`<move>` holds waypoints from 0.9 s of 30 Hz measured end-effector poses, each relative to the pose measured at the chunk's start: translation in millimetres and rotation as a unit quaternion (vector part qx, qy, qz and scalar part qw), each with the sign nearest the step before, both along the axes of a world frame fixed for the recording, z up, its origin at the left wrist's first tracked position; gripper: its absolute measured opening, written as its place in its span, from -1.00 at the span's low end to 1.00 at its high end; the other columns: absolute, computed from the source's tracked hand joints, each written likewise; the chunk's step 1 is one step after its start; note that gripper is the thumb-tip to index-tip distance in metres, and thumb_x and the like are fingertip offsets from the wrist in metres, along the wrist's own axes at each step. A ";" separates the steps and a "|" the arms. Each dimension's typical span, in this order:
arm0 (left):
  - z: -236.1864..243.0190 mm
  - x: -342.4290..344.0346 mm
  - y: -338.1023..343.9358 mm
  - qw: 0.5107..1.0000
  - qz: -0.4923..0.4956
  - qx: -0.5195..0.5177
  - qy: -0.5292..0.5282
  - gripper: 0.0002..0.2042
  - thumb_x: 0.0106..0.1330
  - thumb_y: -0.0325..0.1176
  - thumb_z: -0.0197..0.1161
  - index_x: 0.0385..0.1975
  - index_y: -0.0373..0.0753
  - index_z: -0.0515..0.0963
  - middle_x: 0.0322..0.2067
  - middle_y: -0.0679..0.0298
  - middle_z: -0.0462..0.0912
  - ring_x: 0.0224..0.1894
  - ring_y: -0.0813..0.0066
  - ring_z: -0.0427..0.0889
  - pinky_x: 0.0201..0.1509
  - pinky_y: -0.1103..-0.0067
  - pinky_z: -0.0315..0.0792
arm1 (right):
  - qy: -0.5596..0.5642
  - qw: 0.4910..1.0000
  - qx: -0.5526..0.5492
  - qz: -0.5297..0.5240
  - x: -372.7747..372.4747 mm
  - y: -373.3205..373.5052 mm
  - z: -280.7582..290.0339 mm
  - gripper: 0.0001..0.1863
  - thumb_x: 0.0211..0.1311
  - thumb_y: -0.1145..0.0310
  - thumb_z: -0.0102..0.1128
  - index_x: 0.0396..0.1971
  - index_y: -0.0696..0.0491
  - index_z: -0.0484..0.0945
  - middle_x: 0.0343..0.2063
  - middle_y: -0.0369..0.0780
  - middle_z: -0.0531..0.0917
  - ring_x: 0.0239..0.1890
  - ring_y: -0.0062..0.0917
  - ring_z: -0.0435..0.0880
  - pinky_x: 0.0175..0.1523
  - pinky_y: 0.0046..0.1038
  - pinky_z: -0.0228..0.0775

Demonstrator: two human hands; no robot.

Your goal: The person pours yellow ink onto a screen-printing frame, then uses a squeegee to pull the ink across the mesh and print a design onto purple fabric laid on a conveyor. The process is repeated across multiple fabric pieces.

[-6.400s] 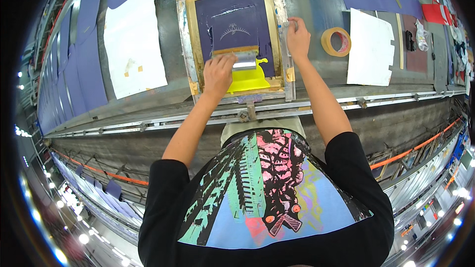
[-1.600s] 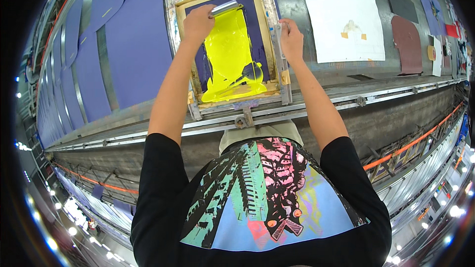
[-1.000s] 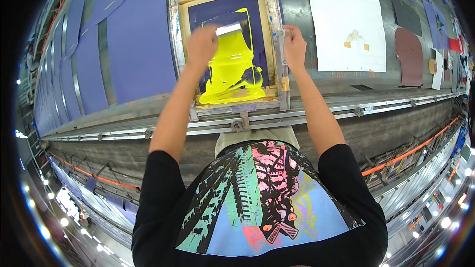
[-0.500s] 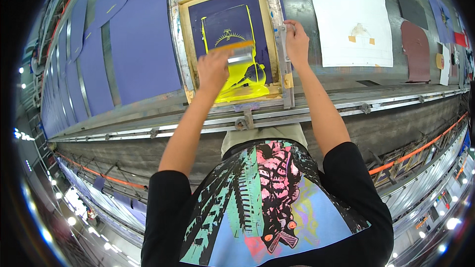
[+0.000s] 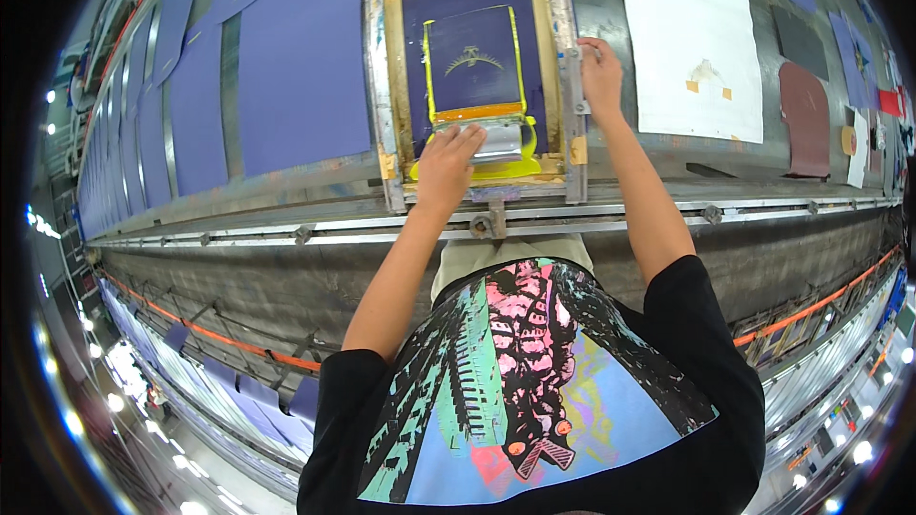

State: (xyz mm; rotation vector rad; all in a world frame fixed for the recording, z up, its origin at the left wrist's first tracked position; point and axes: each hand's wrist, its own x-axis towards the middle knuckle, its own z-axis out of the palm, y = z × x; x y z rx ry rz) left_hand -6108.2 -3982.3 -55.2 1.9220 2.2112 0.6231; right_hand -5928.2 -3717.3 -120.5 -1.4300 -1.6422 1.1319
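Note:
My left hand [image 5: 448, 165] grips a metal squeegee [image 5: 498, 141] with an orange blade near the bottom of a screen-printing frame [image 5: 386, 67]. Yellow ink [image 5: 506, 170] pools beneath and beside the squeegee, and thin yellow lines edge the swiped band on the dark purple screen [image 5: 418, 76]. A fine pale arched design [image 5: 472, 59] shows in that band. My right hand [image 5: 601, 81] has curled fingers on a metal piece along the frame's right side.
Purple cut pieces [image 5: 296, 86] line the long metal table at left. A white sheet with tape tabs [image 5: 687, 29], a maroon piece [image 5: 803, 119] and a dark gray piece [image 5: 799, 43] lie right. A metal rail [image 5: 668, 218] runs along the near edge.
The squeegee in my left hand has come down from the screen's top to its bottom, drawing the ink down and uncovering the design. My right hand stays at the frame's side.

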 end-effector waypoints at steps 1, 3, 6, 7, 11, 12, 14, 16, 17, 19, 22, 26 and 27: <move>3.3 -0.6 -4.8 1.000 0.003 0.002 -0.007 -0.44 0.01 -0.62 0.33 0.11 -0.08 0.68 0.15 0.33 0.72 0.16 0.13 0.66 0.25 0.32 0.54 | 0.000 1.000 0.008 0.002 -1.1 0.7 4.2 -0.79 0.48 0.30 0.15 -0.10 0.02 0.72 -0.65 -0.20 0.51 -0.58 -0.46 0.46 -0.35 -0.31 0.32; 10.6 -3.1 -13.5 1.000 0.010 0.016 -0.017 -0.43 0.01 -0.62 0.33 0.12 -0.08 0.68 0.17 0.34 0.71 0.18 0.14 0.65 0.25 0.32 0.54 | -0.003 0.999 0.037 -0.001 -7.6 -0.2 20.4 -0.79 0.48 0.31 0.15 -0.10 0.00 0.73 -0.65 -0.26 0.49 -0.58 -0.53 0.41 -0.37 -0.35 0.29; 29.6 -26.8 -28.6 0.999 0.010 0.033 -0.029 -0.42 0.03 -0.63 0.31 0.14 -0.07 0.67 0.17 0.36 0.71 0.18 0.16 0.64 0.25 0.31 0.55 | 0.002 0.998 0.053 -0.022 -30.7 -16.8 76.5 -0.79 0.53 0.32 0.11 -0.09 -0.01 0.73 -0.65 -0.37 0.47 -0.60 -0.67 0.33 -0.45 -0.43 0.18; 37.7 -37.1 -34.9 0.999 0.009 0.039 -0.030 -0.42 0.03 -0.63 0.31 0.15 -0.06 0.67 0.18 0.36 0.70 0.19 0.16 0.64 0.25 0.31 0.54 | 0.014 0.998 0.055 -0.009 -40.4 -17.8 95.3 -0.78 0.54 0.31 0.11 -0.07 0.01 0.72 -0.67 -0.39 0.45 -0.63 -0.73 0.29 -0.50 -0.46 0.11; 47.1 -101.7 -68.7 0.992 0.032 0.074 -0.100 -0.42 0.03 -0.69 0.29 0.12 -0.09 0.70 0.11 0.28 0.74 0.10 0.21 0.69 0.12 0.40 0.61 | 0.015 0.996 0.083 0.041 -111.8 -47.0 122.3 -0.77 0.53 0.31 0.11 -0.03 0.02 0.71 -0.66 -0.37 0.46 -0.60 -0.68 0.34 -0.46 -0.43 0.17; 46.5 -124.2 -77.0 0.987 0.038 0.081 -0.134 -0.42 0.02 -0.70 0.29 0.11 -0.10 0.71 0.09 0.26 0.75 0.08 0.22 0.71 0.09 0.42 0.62 | -0.005 0.995 0.094 0.045 -133.7 -60.8 120.4 -0.77 0.52 0.31 0.12 -0.02 0.01 0.71 -0.65 -0.36 0.46 -0.58 -0.65 0.37 -0.44 -0.41 0.21; 46.1 -164.8 -98.8 0.981 0.081 0.065 -0.163 -0.42 -0.01 -0.73 0.30 0.08 -0.11 0.73 0.06 0.23 0.77 0.04 0.24 0.73 0.01 0.45 0.64 | 0.014 0.995 0.089 0.035 -180.0 -96.1 97.7 -0.78 0.51 0.35 0.08 -0.03 0.00 0.69 -0.38 -0.15 0.69 -0.37 -0.41 0.62 -0.18 -0.29 0.46; 30.1 -210.7 -132.3 0.986 0.108 0.048 -0.113 -0.39 -0.03 -0.72 0.31 0.11 -0.09 0.72 0.07 0.24 0.77 0.06 0.23 0.72 0.06 0.41 0.62 | 0.048 0.985 0.165 0.024 -232.0 -132.4 55.6 -0.80 0.49 0.39 0.06 -0.10 0.03 0.68 -0.25 -0.06 0.73 -0.27 -0.22 0.67 -0.05 -0.23 0.50; 24.1 -231.1 -146.0 0.991 0.096 0.044 -0.082 -0.39 -0.04 -0.71 0.32 0.11 -0.09 0.71 0.07 0.24 0.77 0.07 0.22 0.72 0.09 0.40 0.61 | 0.051 0.993 0.102 0.013 -252.9 -152.1 51.8 -0.81 0.48 0.38 0.07 -0.10 0.02 0.67 -0.36 -0.02 0.70 -0.36 -0.21 0.66 -0.15 -0.19 0.49; 24.1 -262.5 -164.4 0.996 0.074 0.024 -0.037 -0.38 -0.05 -0.71 0.32 0.12 -0.09 0.71 0.07 0.25 0.77 0.09 0.19 0.70 0.14 0.37 0.58 | 0.033 0.999 0.022 0.000 -283.2 -176.6 50.4 -0.81 0.46 0.40 0.08 -0.08 0.05 0.65 -0.58 -0.01 0.60 -0.53 -0.20 0.63 -0.32 -0.16 0.43; 31.3 -265.6 -171.3 0.999 0.045 -0.020 -0.023 -0.37 -0.05 -0.71 0.30 0.13 -0.11 0.70 0.10 0.26 0.75 0.14 0.15 0.67 0.19 0.33 0.55 | 0.053 0.998 0.009 -0.021 -284.3 -185.5 47.3 -0.83 0.50 0.37 0.09 -0.09 0.07 0.63 -0.71 -0.13 0.48 -0.65 -0.43 0.46 -0.45 -0.26 0.28; 31.1 -285.1 -187.2 0.998 0.029 -0.046 0.006 -0.36 -0.05 -0.73 0.27 0.14 -0.13 0.68 0.13 0.27 0.73 0.17 0.12 0.65 0.20 0.31 0.54 | 0.079 0.996 -0.009 -0.030 -305.6 -199.6 35.3 -0.83 0.53 0.35 0.08 -0.11 0.07 0.63 -0.72 -0.18 0.46 -0.68 -0.55 0.40 -0.49 -0.32 0.22; 27.8 -286.5 -188.0 0.998 0.034 -0.049 0.004 -0.36 -0.04 -0.73 0.26 0.15 -0.13 0.68 0.13 0.27 0.73 0.17 0.10 0.64 0.20 0.30 0.53 | 0.074 0.997 -0.012 -0.033 -308.4 -200.5 33.3 -0.83 0.53 0.36 0.08 -0.11 0.07 0.63 -0.72 -0.17 0.47 -0.70 -0.52 0.40 -0.48 -0.31 0.23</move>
